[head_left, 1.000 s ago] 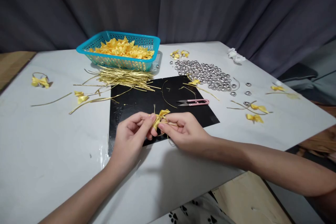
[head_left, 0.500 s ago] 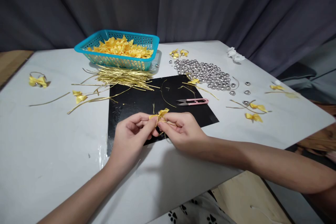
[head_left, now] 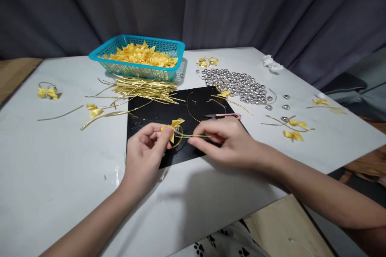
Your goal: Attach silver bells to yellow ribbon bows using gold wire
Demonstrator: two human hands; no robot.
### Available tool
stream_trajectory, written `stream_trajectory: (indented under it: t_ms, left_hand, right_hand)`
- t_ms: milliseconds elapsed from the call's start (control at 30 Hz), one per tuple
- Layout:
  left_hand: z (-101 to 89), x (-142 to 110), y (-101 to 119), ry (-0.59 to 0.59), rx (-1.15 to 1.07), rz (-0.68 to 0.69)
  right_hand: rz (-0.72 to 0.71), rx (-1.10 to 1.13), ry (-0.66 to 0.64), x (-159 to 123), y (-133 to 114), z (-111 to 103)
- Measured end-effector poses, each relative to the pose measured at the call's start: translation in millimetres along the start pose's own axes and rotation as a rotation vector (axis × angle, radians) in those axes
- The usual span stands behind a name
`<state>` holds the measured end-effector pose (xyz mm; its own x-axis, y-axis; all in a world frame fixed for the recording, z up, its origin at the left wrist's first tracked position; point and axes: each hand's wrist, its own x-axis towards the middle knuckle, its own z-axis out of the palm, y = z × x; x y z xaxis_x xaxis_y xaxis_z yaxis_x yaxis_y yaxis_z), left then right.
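Note:
My left hand (head_left: 147, 140) pinches a yellow ribbon bow (head_left: 177, 122) between thumb and fingertips, above the black mat (head_left: 193, 150). A loop of gold cord (head_left: 183, 135) hangs from the bow, and its ends run right. My right hand (head_left: 226, 138) is closed around these cord ends, a short way from the bow. Just behind the right hand lie pink-handled thread snips (head_left: 229, 116), partly covered by it.
A blue basket (head_left: 135, 66) of yellow bows stands at the back. Before it lies a pile of gold cords (head_left: 144, 89). Silver beads (head_left: 238, 84) are heaped at back right. Loose bows (head_left: 293, 135) and cord pieces are scattered on the white table (head_left: 75, 168).
My right hand has moved right, away from the bow, drawing the cord ends out. My left hand keeps the bow and has shifted slightly left. The snips are now partly hidden.

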<state>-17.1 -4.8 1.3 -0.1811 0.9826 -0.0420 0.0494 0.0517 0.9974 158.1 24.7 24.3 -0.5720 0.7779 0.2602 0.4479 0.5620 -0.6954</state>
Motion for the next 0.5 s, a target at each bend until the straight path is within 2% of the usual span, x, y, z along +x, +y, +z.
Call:
stream_trajectory:
  t_ms: [100,167,233,333,500]
  left_hand:
    - [-0.2,0.9,-0.5,0.01,0.002,0.008]
    - [-0.1,0.8,-1.0,-0.012,0.001,0.0]
    - [-0.4,1.1,-2.1,-0.015,-0.025,-0.02]
    - [-1.7,2.8,-4.5,0.001,-0.083,-0.048]
    - [-2.6,6.1,-5.0,0.01,-0.063,-0.038]
  right_hand:
    - [0.005,0.08,-0.121,1.2,-1.7,-22.4]
    - [0.055,0.111,-0.092,2.4,-1.3,-28.0]
    - [0.046,0.063,-0.017,3.5,0.8,-26.1]
    - [-0.068,-0.08,0.033,3.6,6.0,-17.4]
    - [-0.247,-0.245,-0.041,0.5,6.6,-13.9]
